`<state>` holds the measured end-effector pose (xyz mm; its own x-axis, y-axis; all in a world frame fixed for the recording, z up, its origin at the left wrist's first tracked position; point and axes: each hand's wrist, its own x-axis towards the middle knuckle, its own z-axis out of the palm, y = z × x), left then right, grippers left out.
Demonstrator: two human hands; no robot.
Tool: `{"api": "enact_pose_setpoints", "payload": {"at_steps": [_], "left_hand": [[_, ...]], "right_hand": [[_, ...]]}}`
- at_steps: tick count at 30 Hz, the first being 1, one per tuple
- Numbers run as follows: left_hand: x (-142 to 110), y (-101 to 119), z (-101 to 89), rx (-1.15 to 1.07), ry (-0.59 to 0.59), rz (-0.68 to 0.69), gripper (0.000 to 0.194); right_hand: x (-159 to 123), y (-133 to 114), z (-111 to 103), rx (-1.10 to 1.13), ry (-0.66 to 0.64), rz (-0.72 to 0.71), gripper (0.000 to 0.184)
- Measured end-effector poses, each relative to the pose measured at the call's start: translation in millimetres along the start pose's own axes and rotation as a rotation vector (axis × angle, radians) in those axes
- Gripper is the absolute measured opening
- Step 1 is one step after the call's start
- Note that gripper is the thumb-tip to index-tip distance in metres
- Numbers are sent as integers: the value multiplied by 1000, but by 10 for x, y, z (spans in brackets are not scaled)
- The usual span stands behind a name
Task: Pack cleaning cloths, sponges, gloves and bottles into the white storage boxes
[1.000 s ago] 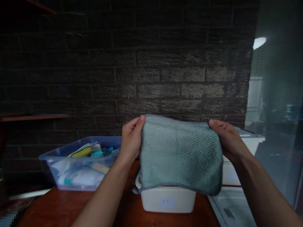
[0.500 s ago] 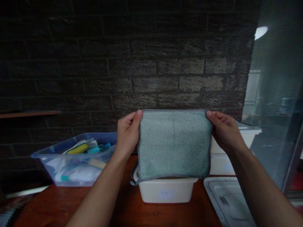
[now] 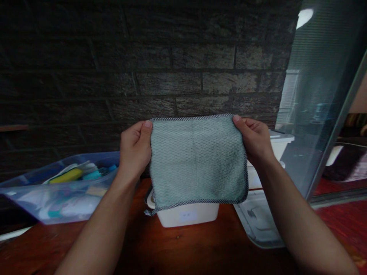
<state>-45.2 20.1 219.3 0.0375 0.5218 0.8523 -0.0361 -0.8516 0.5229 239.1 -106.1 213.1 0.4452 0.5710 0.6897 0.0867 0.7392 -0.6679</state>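
Observation:
I hold a pale green cloth [image 3: 197, 158] with a dark stitched edge up in front of me, folded and hanging flat. My left hand [image 3: 135, 147] pinches its top left corner. My right hand [image 3: 254, 138] pinches its top right corner. Both hands are closed on the cloth. It hangs above a white plastic tub [image 3: 187, 215] on the reddish wooden table [image 3: 183, 250] and hides most of the tub's opening.
A clear blue-tinted bin [image 3: 57, 189] with several items stands at the left. A second white container [image 3: 279, 139] sits behind my right hand, and a clear lid [image 3: 258, 225] lies on the table at the right. A dark brick wall is behind, a glass panel at the right.
The cloth went from sagging wide to being held taut and narrower, my hands closer together. The view shifted right and down, so everything slid left and the red floor at the right appeared.

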Motion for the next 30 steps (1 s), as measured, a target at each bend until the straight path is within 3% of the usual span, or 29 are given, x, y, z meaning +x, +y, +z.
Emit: {"api": "enact_pose_setpoints", "payload": {"at_steps": [4, 11, 30], "left_hand": [[25, -13, 6, -128, 26, -89, 26], [21, 29, 36, -202, 62, -133, 15], [-6, 38, 29, -195, 49, -13, 18]], "right_hand": [[27, 21, -30, 80, -89, 19, 24], [43, 33, -48, 11, -81, -46, 23], [48, 36, -23, 0, 7, -69, 19]]}}
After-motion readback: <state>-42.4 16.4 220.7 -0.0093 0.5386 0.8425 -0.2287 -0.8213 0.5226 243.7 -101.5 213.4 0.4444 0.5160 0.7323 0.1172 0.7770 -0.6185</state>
